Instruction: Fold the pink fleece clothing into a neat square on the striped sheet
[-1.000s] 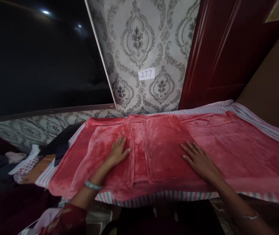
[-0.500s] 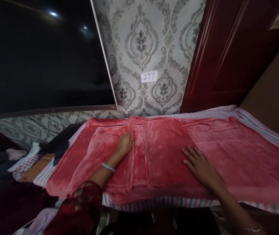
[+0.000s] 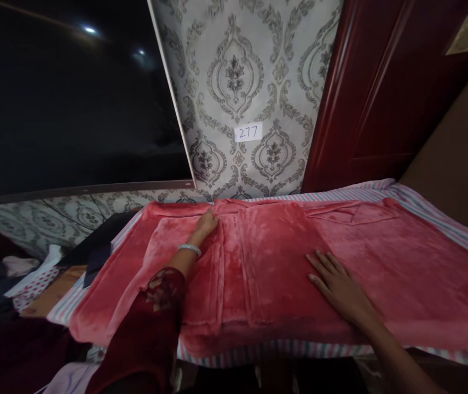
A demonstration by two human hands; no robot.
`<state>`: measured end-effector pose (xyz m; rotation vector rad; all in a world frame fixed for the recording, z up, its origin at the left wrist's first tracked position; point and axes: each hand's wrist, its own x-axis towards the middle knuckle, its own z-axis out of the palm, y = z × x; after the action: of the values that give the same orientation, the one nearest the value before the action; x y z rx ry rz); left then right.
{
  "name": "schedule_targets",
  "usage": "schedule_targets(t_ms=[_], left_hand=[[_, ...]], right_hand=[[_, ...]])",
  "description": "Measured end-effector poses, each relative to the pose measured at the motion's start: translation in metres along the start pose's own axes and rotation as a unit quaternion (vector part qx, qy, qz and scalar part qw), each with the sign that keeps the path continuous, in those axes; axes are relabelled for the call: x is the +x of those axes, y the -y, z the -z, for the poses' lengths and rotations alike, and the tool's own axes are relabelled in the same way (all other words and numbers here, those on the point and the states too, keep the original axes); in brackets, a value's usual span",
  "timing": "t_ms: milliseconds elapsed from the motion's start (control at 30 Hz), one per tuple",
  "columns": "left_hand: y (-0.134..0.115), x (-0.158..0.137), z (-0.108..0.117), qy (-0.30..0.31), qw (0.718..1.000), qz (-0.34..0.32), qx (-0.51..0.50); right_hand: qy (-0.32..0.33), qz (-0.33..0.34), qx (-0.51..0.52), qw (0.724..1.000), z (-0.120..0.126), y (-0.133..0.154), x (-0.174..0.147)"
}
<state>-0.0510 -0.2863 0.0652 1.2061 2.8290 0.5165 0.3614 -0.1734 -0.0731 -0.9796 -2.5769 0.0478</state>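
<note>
A red plush garment [image 3: 278,262], with long front edges running down its middle, lies spread out before me. My left hand [image 3: 208,221] is at the far end of its left front panel, fingers closed on the fabric edge; the fingertips are partly hidden. On the right part of the garment my right hand [image 3: 338,282] rests flat, fingers stretched and slightly spread. A bracelet [image 3: 190,249] circles my left wrist, below a dark red patterned sleeve [image 3: 151,312].
Under the garment is a striped cloth [image 3: 234,355]. A large dark screen [image 3: 73,109] stands at the back left, with a paper label [image 3: 248,132] on the wallpaper beside it. A dark red door panel [image 3: 365,109] rises at the right. Crumpled clothes [image 3: 32,284] lie at the left.
My left hand has slid away from me along the front edge, up to the garment's far end. My right hand stays flat in about the same place.
</note>
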Motion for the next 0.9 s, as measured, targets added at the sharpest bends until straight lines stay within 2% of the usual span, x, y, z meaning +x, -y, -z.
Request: schedule_targets(t_ms=[200, 367, 433, 700, 900], left_hand=[[0.001, 0.029, -0.01, 0.052, 0.999, 0.013, -0.002], [-0.002, 0.042, -0.011, 0.008, 1.0, 0.004, -0.009], [-0.003, 0.044, -0.015, -0.006, 1.0, 0.001, -0.01], [0.002, 0.036, -0.043, 0.008, 1.0, 0.019, -0.017], [0.005, 0.032, -0.033, 0.008, 0.999, -0.018, -0.038]], right_hand=[[0.011, 0.001, -0.006, 1.0, 0.007, 0.004, 0.001], [0.008, 0.002, -0.002, 1.0, 0.006, 0.003, 0.0], [0.006, -0.001, -0.001, 1.0, 0.004, 0.002, 0.0], [0.001, -0.003, -0.008, 1.0, 0.006, 0.004, -0.001], [-0.001, -0.003, -0.009, 1.0, 0.008, 0.004, 0.0]])
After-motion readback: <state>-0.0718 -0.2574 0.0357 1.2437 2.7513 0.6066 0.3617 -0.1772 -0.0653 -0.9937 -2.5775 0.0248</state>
